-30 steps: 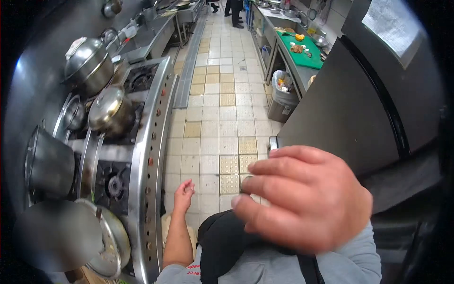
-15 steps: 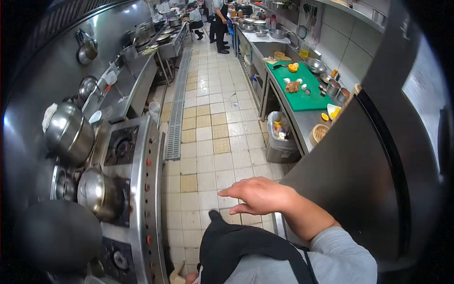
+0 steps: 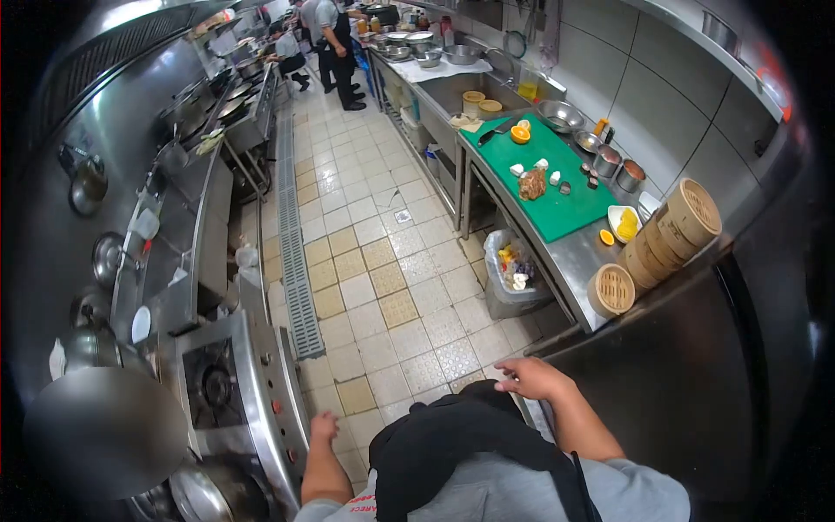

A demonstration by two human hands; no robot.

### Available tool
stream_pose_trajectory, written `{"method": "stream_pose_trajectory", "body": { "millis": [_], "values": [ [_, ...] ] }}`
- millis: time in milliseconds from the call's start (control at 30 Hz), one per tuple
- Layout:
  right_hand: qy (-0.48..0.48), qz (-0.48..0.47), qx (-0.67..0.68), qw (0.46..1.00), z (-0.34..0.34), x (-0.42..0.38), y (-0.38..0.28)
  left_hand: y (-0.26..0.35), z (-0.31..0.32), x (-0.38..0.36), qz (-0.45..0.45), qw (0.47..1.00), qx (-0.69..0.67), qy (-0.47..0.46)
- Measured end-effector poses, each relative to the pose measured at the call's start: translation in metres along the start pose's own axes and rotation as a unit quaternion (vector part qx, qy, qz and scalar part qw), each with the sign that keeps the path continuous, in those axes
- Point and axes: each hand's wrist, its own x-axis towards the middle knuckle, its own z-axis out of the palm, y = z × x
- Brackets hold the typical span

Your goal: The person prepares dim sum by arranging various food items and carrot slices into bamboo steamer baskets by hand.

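Observation:
My right hand [image 3: 535, 380] hangs in front of the dark apron [image 3: 461, 435], beside the dark metal cabinet [image 3: 644, 400]. Its fingers are loosely bent and apart, with nothing in them. Above the floor, near the front of the stove [image 3: 248, 357], is my left hand [image 3: 324, 428]; it looks empty with its fingers slightly curled. Beyond my right hand, a green cutting board [image 3: 544, 191] lies on the steel counter, bearing a brown piece of food [image 3: 532, 184], small white pieces, a knife [image 3: 498, 130] and cut oranges [image 3: 520, 134].
Bamboo steamers [image 3: 665, 239] stack at the counter's end. A lined bin [image 3: 513, 300] stands under the counter. The tiled floor [image 3: 374, 296] runs between both sides, with a drain grate [image 3: 291, 235] on the left. Several people [image 3: 335, 52] are at the far end.
The view has moved forward and turned right, bringing the steamers into full view. My right hand has dropped lower and nearer my body. My left hand has come into view.

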Motion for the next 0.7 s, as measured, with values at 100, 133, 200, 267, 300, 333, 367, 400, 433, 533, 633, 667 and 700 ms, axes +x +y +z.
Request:
{"method": "stream_pose_trajectory", "body": {
  "millis": [100, 133, 200, 267, 300, 333, 367, 400, 433, 533, 633, 667, 700],
  "values": [
    [0.040, 0.061, 0.066, 0.995, -0.011, 0.013, 0.027, 0.135, 0.009, 0.021, 0.059, 0.998, -0.002, 0.016],
    [0.051, 0.087, 0.078, 0.992, -0.018, 0.018, 0.032, 0.166, 0.020, 0.030, 0.062, 0.998, -0.001, 0.014],
    [0.062, 0.114, 0.090, 0.988, -0.037, 0.035, 0.047, 0.211, 0.044, 0.047, 0.100, 0.995, -0.020, -0.011],
    [0.072, 0.127, 0.104, 0.984, -0.058, 0.054, 0.061, 0.241, 0.074, 0.050, 0.101, 0.995, 0.004, -0.010],
    [0.087, 0.126, 0.105, 0.983, -0.070, 0.064, 0.066, 0.249, 0.090, 0.057, 0.087, 0.995, 0.020, -0.049],
    [0.095, 0.133, 0.115, 0.980, -0.083, 0.077, 0.073, 0.261, 0.106, 0.060, 0.074, 0.992, 0.040, -0.091],
    [0.109, 0.112, 0.078, 0.985, -0.096, 0.092, 0.083, 0.268, 0.120, 0.064, 0.068, 0.991, 0.029, -0.111],
    [0.122, 0.099, 0.047, 0.986, -0.104, 0.101, 0.091, 0.271, 0.129, 0.064, 0.057, 0.989, 0.028, -0.135],
    [0.141, 0.087, 0.029, 0.986, -0.115, 0.108, 0.096, 0.275, 0.134, 0.056, 0.051, 0.985, 0.064, -0.149],
    [0.162, 0.123, 0.091, 0.975, -0.163, 0.124, 0.084, 0.275, 0.132, 0.080, 0.038, 0.977, 0.091, -0.191],
    [0.196, 0.166, 0.125, 0.958, -0.186, 0.141, 0.087, 0.259, 0.107, 0.165, 0.175, 0.856, 0.204, -0.442],
    [0.221, 0.180, 0.117, 0.951, -0.185, 0.148, 0.092, 0.263, 0.092, 0.171, 0.159, 0.850, 0.394, -0.311],
    [0.242, 0.193, 0.107, 0.945, -0.181, 0.154, 0.096, 0.275, 0.087, 0.181, 0.149, 0.832, 0.443, -0.298]
  ]
}}
